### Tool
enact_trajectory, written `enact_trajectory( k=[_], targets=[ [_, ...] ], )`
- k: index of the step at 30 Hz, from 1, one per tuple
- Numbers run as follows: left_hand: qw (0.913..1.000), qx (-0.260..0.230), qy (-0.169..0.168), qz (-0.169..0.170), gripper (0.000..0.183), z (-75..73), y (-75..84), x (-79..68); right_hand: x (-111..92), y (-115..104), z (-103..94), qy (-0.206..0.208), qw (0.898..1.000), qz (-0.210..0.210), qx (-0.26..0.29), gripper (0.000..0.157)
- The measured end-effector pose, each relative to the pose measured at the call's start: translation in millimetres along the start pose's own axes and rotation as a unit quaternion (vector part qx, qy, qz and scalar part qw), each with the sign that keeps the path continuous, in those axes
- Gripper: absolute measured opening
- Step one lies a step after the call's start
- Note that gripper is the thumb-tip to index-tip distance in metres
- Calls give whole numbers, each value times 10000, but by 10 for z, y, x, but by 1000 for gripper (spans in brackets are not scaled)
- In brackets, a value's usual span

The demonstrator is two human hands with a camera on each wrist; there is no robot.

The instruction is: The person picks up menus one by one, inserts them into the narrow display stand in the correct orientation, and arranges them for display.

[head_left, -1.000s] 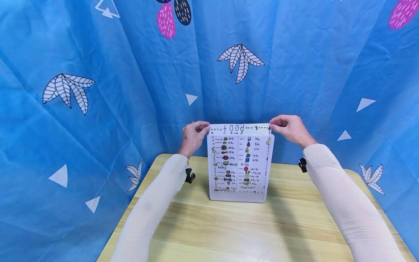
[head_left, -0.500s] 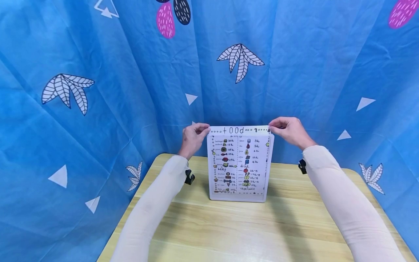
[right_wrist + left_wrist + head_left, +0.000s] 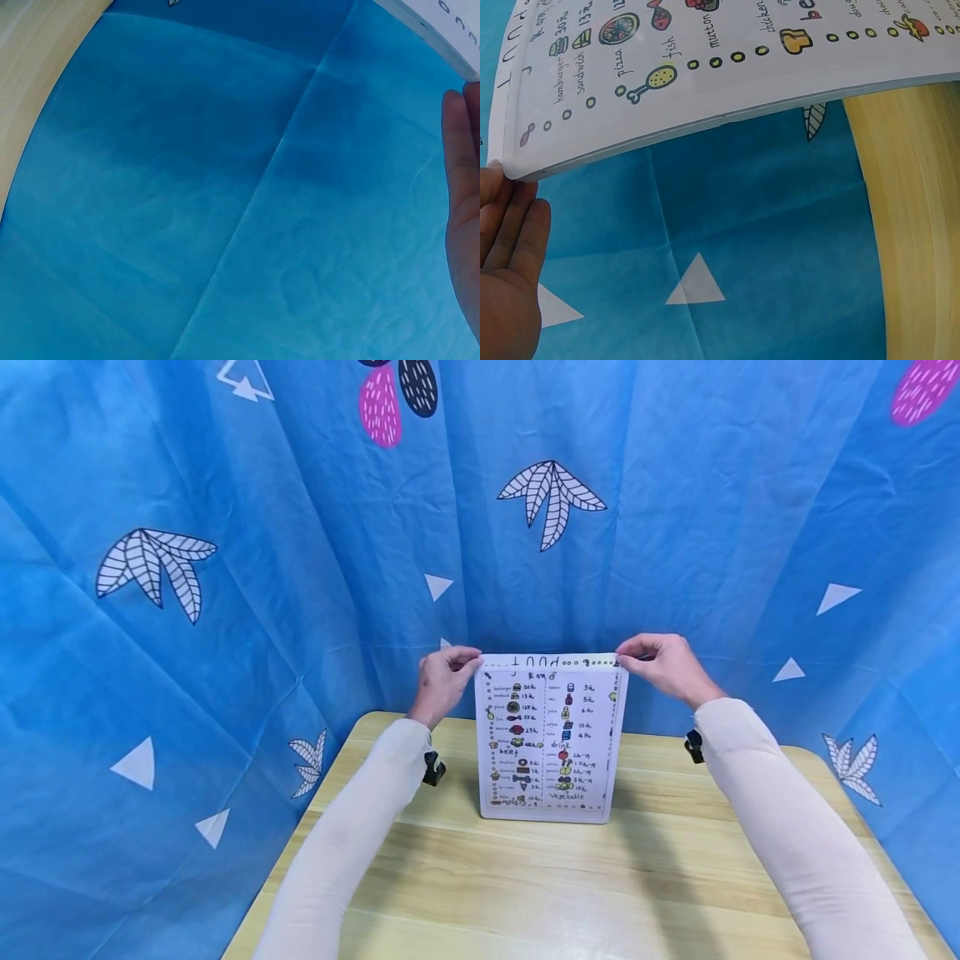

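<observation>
A hand-drawn paper menu [image 3: 517, 661] sits mostly inside an upright display stand [image 3: 543, 815] with a clear front and pale rim. Only a narrow strip of the sheet sticks out above the stand's top edge, cutting off the lettering there. My left hand [image 3: 441, 683] pinches the sheet's top left corner between thumb and fingers. At the top right corner, my right hand [image 3: 666, 665] pinches the sheet in the same way. The left wrist view shows the food drawings and the stand's side edge [image 3: 720, 120] close up. In the right wrist view just a corner of the stand [image 3: 442, 34] shows.
The stand rests on a light wood table [image 3: 555, 885] with rounded far corners. Blue patterned curtain [image 3: 675, 527] hangs close behind the table and along both sides. Black straps [image 3: 433, 767] sit at both wrists.
Both hands have come down a little with the menu's top edge. The sheet has slid lower inside the stand, and less of it shows above. The stand has stayed in place.
</observation>
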State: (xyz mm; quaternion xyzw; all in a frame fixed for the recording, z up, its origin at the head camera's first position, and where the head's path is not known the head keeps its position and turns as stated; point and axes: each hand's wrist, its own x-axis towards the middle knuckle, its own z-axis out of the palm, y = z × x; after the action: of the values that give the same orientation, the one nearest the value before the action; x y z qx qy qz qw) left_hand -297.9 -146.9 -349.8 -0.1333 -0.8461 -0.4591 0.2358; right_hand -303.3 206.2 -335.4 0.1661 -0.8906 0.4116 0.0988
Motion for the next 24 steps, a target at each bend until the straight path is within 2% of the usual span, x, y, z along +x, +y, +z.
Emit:
enact_trajectory(
  k=[6, 13, 24],
  targets=[
    [10000, 35, -19, 85, 16, -2, -10, -9, -25, 14, 11, -48, 10000, 54, 52, 27],
    [9999, 8, -117, 21, 15, 5, -32, -33, -50, 43, 43, -78, 9996, 220, 174, 29],
    [9996, -22, -292, 24, 15, 2, -33, -67, -69, 111, 65, -94, 9997, 145, 162, 29]
  ],
)
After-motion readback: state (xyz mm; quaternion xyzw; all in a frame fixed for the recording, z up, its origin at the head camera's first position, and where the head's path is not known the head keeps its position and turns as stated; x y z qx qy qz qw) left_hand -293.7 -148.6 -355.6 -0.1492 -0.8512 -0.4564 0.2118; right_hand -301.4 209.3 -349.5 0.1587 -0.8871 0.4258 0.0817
